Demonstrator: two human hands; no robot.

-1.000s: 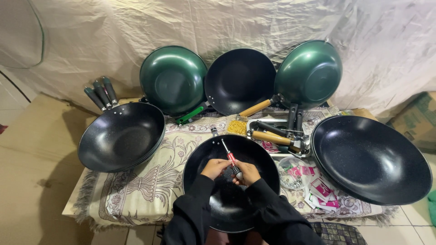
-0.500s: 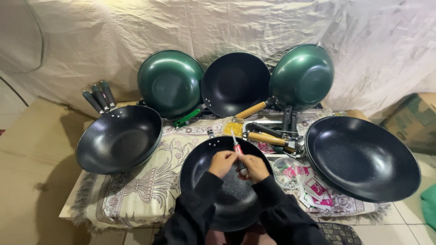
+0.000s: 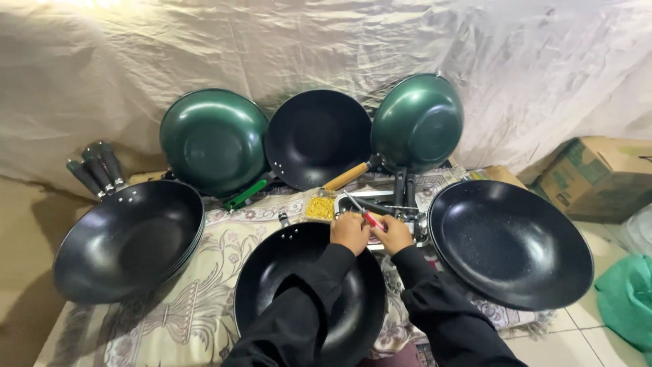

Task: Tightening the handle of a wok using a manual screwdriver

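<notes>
Holding slim red-handled screwdriver (image 3: pixel 363 213), metal tip up-left

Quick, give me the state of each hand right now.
Left hand: curled shut at the rim of the black wok; what it grips cannot be told.
Right hand: closed on the red-handled screwdriver.

cardboard box (image 3: pixel 599 178): far right, on the floor beside the table; brown, rectangular, top flaps partly open; green and white printed panel on its near side
box position: stands against the white cloth backdrop, behind the big black pan at the right
printed wrappers (image 3: pixel 401 275): flat on the table under the pans, only slivers showing; pale with pink and green print; too hidden to tell their shape
signs: none
screens: none
</notes>
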